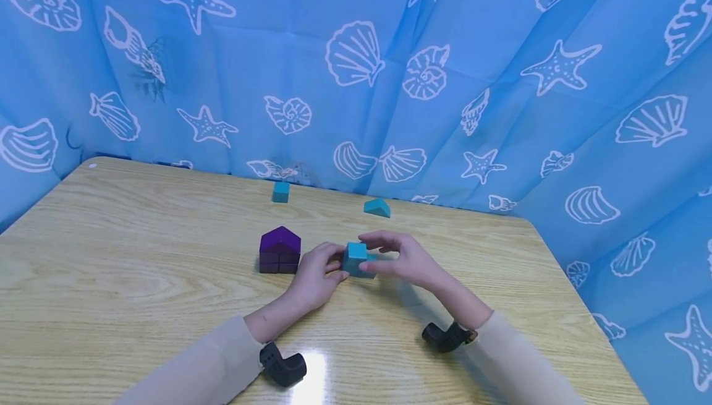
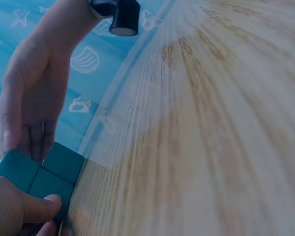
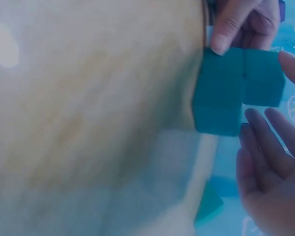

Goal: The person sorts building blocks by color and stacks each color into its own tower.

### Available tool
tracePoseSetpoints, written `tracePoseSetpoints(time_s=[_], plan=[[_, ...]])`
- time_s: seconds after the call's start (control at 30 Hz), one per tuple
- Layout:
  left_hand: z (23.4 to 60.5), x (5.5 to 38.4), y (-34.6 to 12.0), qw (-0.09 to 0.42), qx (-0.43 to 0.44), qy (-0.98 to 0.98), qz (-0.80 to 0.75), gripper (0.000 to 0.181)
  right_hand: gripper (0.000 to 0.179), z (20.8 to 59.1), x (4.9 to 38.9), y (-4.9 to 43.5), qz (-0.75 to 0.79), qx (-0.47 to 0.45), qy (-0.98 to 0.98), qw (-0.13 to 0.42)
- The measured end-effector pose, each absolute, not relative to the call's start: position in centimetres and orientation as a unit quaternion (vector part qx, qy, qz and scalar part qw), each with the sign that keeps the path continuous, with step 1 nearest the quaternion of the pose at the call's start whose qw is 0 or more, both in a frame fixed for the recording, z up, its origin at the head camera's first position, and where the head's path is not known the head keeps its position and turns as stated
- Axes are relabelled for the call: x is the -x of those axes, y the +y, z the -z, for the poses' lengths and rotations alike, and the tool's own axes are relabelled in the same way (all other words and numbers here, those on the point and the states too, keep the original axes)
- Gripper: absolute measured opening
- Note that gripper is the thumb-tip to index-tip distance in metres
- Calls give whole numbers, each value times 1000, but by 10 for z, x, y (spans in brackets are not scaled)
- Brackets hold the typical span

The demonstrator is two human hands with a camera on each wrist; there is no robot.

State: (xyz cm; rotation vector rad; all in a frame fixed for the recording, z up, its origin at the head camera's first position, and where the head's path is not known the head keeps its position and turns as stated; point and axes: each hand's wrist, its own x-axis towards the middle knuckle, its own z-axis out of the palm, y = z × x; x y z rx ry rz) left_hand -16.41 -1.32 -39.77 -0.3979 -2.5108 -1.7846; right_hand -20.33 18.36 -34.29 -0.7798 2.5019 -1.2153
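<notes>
Three teal cube-like blocks stand together on the table: an upper block [image 1: 356, 249] on a lower left block [image 2: 51, 186], with a lower right block [image 2: 64, 161] beside it. My left hand [image 1: 317, 275] pinches the lower left block, its thumb on the front face and fingers behind. Around the right side of the upper block is my right hand [image 1: 408, 260]; its fingers are fairly straight and the thumb is at the block's edge. Left of the left hand stands a purple house-like stack [image 1: 280, 250] with a pointed top.
Farther back on the wooden table [image 1: 139, 269] lie a teal cube [image 1: 280, 192] and a teal triangular block [image 1: 377, 207]. A blue curtain with shell prints [image 1: 311, 65] hangs along the table's back and right edges. Black wrist cameras [image 1: 282, 365] sit on both sleeves.
</notes>
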Motion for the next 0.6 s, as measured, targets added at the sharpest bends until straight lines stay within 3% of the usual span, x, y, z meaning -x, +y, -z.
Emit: tracePoseSetpoints(time_s=[0.6], plan=[[398, 163, -14, 20, 131, -807, 575, 41, 47, 320, 227, 185, 413, 269, 858, 145]])
